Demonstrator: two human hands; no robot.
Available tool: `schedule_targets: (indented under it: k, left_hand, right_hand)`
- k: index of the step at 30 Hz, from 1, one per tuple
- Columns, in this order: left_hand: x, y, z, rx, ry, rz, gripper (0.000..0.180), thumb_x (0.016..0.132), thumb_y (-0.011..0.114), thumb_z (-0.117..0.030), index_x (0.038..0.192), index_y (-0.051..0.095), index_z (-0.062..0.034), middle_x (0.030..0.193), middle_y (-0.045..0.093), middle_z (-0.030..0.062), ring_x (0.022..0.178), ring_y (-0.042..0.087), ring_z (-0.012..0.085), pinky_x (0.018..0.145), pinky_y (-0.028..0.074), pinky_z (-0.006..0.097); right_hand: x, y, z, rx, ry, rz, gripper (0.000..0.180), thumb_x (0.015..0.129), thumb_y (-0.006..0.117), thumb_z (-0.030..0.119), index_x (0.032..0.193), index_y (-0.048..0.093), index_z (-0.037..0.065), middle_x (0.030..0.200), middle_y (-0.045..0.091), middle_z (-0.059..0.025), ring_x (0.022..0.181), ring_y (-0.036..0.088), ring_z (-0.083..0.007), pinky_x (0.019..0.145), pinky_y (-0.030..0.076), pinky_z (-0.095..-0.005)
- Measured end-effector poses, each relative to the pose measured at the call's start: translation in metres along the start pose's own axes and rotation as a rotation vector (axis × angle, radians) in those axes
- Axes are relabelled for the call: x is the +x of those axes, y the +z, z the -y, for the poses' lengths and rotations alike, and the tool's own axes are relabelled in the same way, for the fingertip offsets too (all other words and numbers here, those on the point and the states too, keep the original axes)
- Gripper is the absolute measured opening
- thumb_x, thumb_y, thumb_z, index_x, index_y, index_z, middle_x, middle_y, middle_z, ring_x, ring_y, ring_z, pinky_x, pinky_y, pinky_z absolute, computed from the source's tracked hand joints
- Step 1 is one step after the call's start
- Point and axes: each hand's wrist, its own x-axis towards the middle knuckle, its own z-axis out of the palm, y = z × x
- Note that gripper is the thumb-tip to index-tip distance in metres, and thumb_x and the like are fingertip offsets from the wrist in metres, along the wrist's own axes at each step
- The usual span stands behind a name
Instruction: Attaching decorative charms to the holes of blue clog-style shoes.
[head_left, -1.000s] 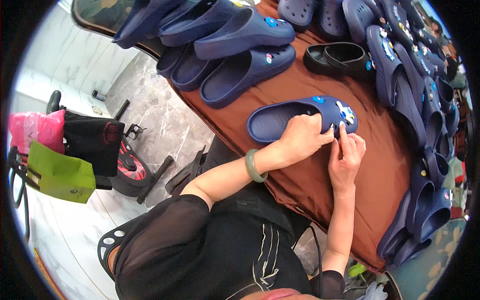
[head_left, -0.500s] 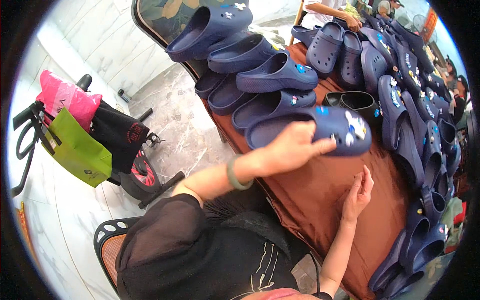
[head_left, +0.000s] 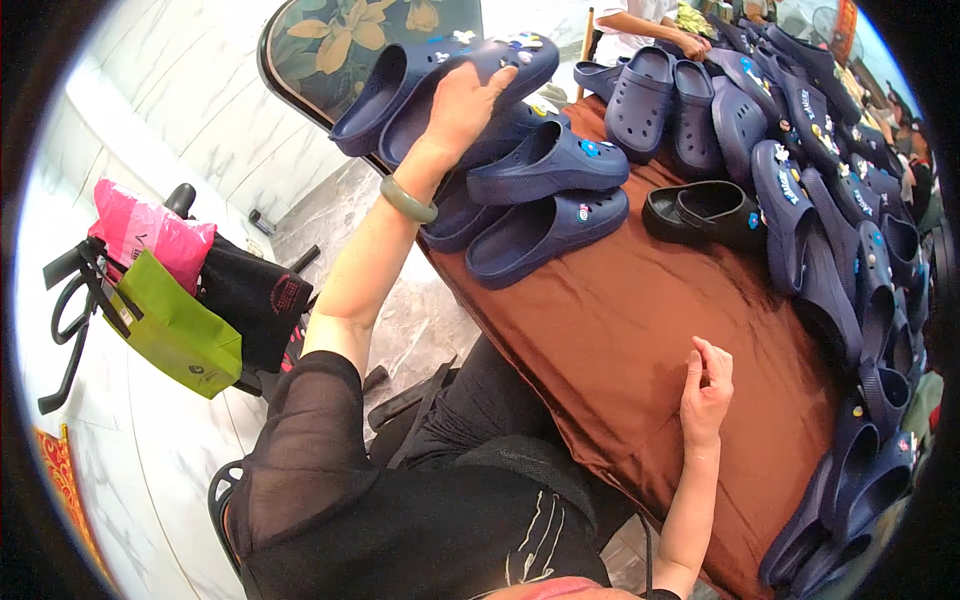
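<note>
Head view, and here is the change: the clog (head_left: 525, 68) is away from the brown cloth nearer the wearer than the black clog (head_left: 700, 215), and it's now up at the stack (head_left: 547, 165), well to the left of and farther off than that black clog! The left hand (head_left: 465, 105) has it, the grip closed firmly over the instep, thumb laid across the upper, the other fingers mostly hidden. White, yellow and blue charms (head_left: 527, 42) show on the toe, a little blurred. Is the clog resting on the stack or just above it? Can't tell from here; it overlaps the upper clogs from this angle.

And the right hand (head_left: 706, 390)? It's nearer the wearer than the black clog, over the bench (head_left: 620, 330), and it has no part in the carry. Its grip is half parted, fingers loosely curled, with nothing to be seen in it. So for the work in hand, two hands on one clog at mid-bench have become one hand carrying and the other free!

Look around the black clog, which sits where it was: a navy pair (head_left: 642, 105) stands just beyond it, toe holes facing this way, and a long spread (head_left: 785, 205) of charm-studded clogs runs down its right side. Far beyond it, a co-worker's hand (head_left: 692, 45) reaches in by the navy clogs; what it holds, if anything, is too small to tell.
</note>
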Motion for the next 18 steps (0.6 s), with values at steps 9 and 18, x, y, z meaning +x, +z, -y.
schedule_targets:
  k: [9, 18]
  left_hand:
    - [0.003, -0.022, -0.011, 0.168, -0.013, 0.154, 0.055, 0.083, 0.064, -0.050, 0.097, 0.065, 0.0033, 0.095, 0.066, 0.0248, 0.093, 0.064, 0.0371, 0.079, 0.049, 0.042]
    - [-0.027, -0.038, -0.036, 0.385, -0.060, 0.156, 0.061, 0.084, 0.067, -0.042, 0.122, 0.055, 0.0044, 0.107, 0.064, 0.0254, 0.101, 0.064, 0.0345, 0.085, 0.048, 0.038]
  right_hand:
    - [0.006, -0.002, 0.007, -0.130, -0.137, -0.009, 0.016, 0.082, 0.064, -0.001, 0.097, 0.066, 0.002, 0.082, 0.060, -0.0105, 0.085, 0.056, -0.0251, 0.074, 0.047, -0.0340]
    - [0.005, 0.000, -0.001, -0.196, -0.187, 0.029, 0.010, 0.081, 0.065, 0.001, 0.091, 0.065, 0.003, 0.077, 0.060, -0.0082, 0.083, 0.055, -0.0271, 0.072, 0.048, -0.0370]
